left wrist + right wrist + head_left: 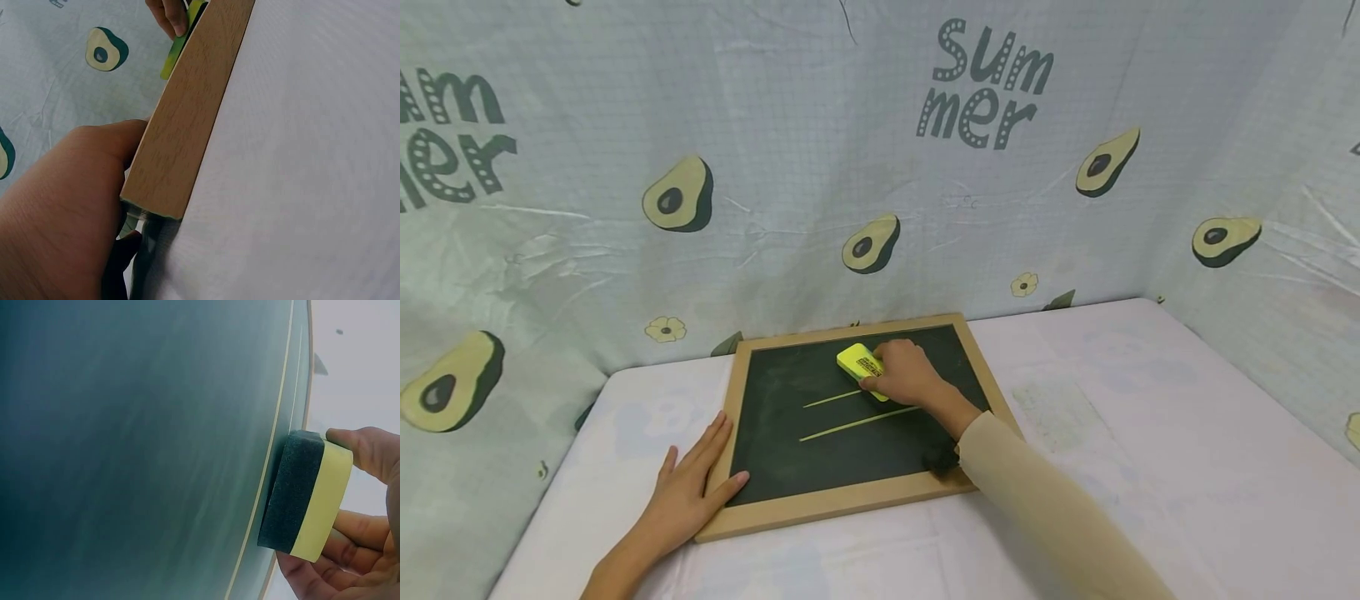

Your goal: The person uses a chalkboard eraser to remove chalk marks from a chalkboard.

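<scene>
A chalkboard (850, 458) with a light wooden frame lies on the table. Two yellow lines (842, 428) run across its dark surface. My right hand (904, 371) grips a yellow eraser (854, 358) by its sides, over the upper middle of the board. In the right wrist view the eraser's dark felt pad (292, 490) faces the board, close beside the lines. The left hand (688, 487) rests on the left side of the frame with its fingers spread, the thumb reaching over the lower left corner. The wooden frame edge (187, 112) fills the middle of the left wrist view.
A white cloth (1120, 433) covers the table. Behind and at both sides hangs a pale curtain (790, 125) printed with avocados and lettering. A small dark object (940, 458) shows at the board's lower right, beneath the right sleeve (1037, 492).
</scene>
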Tool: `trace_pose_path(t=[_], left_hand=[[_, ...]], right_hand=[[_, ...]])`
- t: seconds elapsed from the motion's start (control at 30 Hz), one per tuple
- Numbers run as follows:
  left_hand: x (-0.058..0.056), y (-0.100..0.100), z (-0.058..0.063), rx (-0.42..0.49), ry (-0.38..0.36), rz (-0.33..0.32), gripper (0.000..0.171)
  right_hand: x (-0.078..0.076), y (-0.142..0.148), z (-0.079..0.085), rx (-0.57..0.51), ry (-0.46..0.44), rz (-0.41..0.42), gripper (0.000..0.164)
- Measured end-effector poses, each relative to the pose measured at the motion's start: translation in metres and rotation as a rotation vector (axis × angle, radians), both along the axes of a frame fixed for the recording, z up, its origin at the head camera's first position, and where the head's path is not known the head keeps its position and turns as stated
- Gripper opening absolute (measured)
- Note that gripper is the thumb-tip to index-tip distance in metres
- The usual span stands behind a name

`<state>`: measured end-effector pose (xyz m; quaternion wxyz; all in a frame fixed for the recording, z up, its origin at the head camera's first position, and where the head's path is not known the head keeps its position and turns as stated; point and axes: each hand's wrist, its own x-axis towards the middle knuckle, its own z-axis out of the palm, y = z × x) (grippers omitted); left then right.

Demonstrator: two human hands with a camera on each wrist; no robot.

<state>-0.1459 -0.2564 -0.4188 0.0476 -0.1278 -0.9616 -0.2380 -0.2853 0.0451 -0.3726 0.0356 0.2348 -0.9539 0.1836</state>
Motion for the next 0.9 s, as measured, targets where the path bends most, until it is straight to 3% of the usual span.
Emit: trace_pose_path(t=[0.27,0.53,0.9], left_hand=[[0.0,-0.002,-0.002,0.006,0.014,-0.003,0.075],[0.0,-0.001,0.0,0.001,0.021,0.009,0.077],[0.002,-0.001,0.0,0.005,0.025,-0.003,0.074]], right_hand=[[0.005,-0.035,0.001,-0.01,-0.074,0.013,0.044],[0.012,-0.065,0.004,0.031,-0.052,0.06,0.042],[0.021,-0.085,0.007,0.064,-0.033,0.086,0.037]])
